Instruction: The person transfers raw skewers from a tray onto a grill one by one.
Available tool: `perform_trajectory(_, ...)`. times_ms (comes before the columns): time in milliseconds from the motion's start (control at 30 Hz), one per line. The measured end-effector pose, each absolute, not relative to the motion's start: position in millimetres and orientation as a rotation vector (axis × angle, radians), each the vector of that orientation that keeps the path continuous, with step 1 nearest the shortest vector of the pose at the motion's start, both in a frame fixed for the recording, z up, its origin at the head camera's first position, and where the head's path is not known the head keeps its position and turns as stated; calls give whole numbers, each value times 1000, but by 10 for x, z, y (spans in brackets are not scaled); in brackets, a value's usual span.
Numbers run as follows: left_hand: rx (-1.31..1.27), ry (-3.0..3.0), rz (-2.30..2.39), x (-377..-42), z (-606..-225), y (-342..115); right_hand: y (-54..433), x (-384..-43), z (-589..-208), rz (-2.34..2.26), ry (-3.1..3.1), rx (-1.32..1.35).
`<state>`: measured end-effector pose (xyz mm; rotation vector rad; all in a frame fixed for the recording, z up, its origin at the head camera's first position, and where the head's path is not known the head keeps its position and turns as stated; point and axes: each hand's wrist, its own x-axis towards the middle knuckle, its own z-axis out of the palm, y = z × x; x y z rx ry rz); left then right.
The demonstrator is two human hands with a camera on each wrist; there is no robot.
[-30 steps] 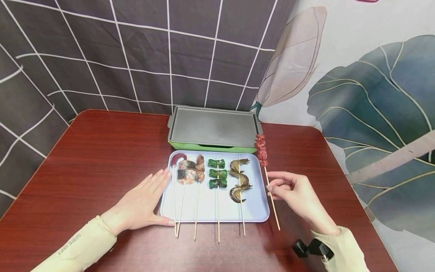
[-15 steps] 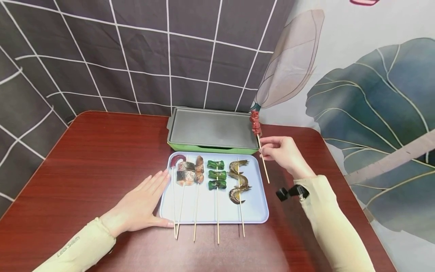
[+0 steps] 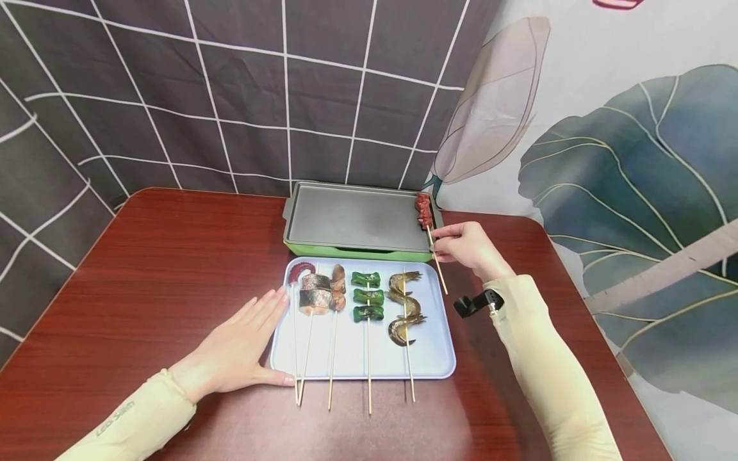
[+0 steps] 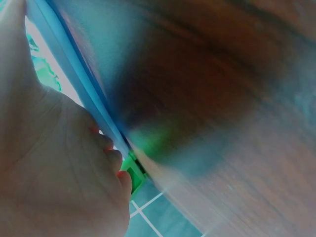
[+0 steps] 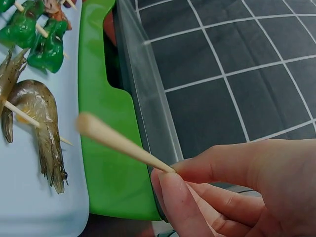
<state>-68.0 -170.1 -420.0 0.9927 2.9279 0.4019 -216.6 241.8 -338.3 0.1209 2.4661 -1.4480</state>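
Head: right hand (image 3: pixel 469 248) pinches one red skewer (image 3: pixel 424 212); five skewers (image 3: pixel 368 296) on tray (image 3: pixel 352 352).

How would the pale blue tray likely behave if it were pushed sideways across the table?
The tray would probably slide without tipping, as it looks wide and low. It seems stiff, given its raised rim. Its skewers might shift, since their sticks extend past the near rim.

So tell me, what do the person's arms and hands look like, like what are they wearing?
Both the left hand and right hand are ungloved. The left sleeve and right sleeve are long and pale cream, the left one with small dark lettering, too blurred to read surely. A small black device sits at the right wrist.
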Motion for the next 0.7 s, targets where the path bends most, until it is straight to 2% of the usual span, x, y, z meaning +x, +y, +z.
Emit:
perform_trajectory(333, 996, 2922, 395, -682, -4192, -1695, 2386, -2103, -3346, -1355, 2557, 88)
perform_trajectory(700, 990, 2916, 403, -684, -4186, -1694, 2410, -1727, -3117, -1257, 2771, -39)
